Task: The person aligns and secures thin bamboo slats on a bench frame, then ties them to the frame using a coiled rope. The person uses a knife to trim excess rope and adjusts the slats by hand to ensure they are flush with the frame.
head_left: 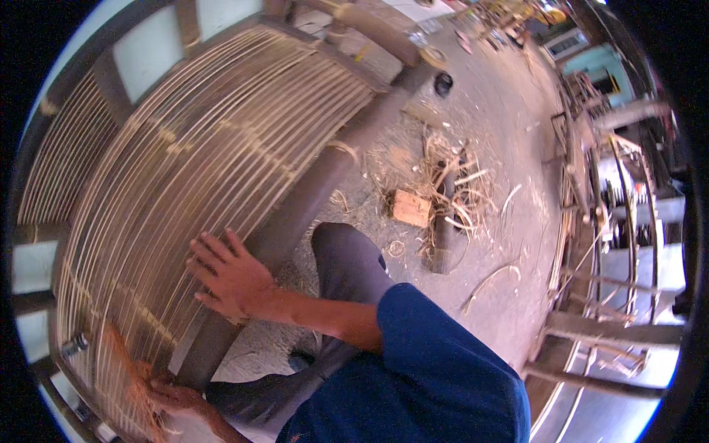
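Along the left side of the head view you've got a big slatted frame (221,148), lots of thin pale strips running lengthwise, with lighter bindings (258,144) crossing them in a few spots. A thick brown pole (303,199) runs along its near edge, wrapped with a light band up toward the far end. The right hand (233,277) is spread wide, palm down, fingers fanned out over the strips and the wrist above the pole; it isn't gripping anything. Down at the lower left, the left hand (173,397) looks closed around a shaggy reddish-brown fibre bundle (122,351), which lies over the strips near the low end of the frame. It's pretty blurry there, so I can't tell how each finger sits. The person's dark trousers (351,255) and blue shirt (436,369) fill the bottom middle, one knee bent right beside the pole. Past the knee on the grey floor (517,251) there's a messy heap of shavings (473,184), with an orange-brown block (410,208) at its left side and a short dark tube (442,251) lying next to that. One curved pale strip (491,284) sits off on its own nearer the person. Way over on the right, a bunch of poles and wooden framing (613,328), kinda jumbled.
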Tool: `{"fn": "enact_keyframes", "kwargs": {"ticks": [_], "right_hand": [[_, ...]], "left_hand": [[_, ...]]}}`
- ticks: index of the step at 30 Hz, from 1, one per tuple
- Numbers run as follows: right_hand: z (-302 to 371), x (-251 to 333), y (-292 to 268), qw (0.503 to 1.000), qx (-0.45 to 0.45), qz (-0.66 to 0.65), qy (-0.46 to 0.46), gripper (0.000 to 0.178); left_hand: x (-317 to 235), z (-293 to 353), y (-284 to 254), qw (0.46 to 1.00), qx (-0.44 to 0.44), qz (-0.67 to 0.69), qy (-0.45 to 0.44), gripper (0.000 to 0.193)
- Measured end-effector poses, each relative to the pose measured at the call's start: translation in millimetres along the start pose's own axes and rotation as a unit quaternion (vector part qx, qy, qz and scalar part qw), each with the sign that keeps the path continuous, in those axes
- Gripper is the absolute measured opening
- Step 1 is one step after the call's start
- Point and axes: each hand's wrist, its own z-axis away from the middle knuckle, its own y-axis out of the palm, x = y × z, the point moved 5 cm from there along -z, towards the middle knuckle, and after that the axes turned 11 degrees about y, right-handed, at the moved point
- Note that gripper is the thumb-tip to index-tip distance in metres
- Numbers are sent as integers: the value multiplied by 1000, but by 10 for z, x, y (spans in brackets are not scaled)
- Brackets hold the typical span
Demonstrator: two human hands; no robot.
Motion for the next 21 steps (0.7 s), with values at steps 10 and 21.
{"fn": "enact_keyframes", "kwargs": {"ticks": [10, 21], "right_hand": [[179, -141, -207, 980, 24, -193, -32, 48], [2239, -3758, -790, 820, -327, -40, 469, 39]], "left_hand": [[66, -260, 64, 978, -76, 119, 151, 44], [-1091, -642, -345, 989, -61, 131, 24, 43]]}}
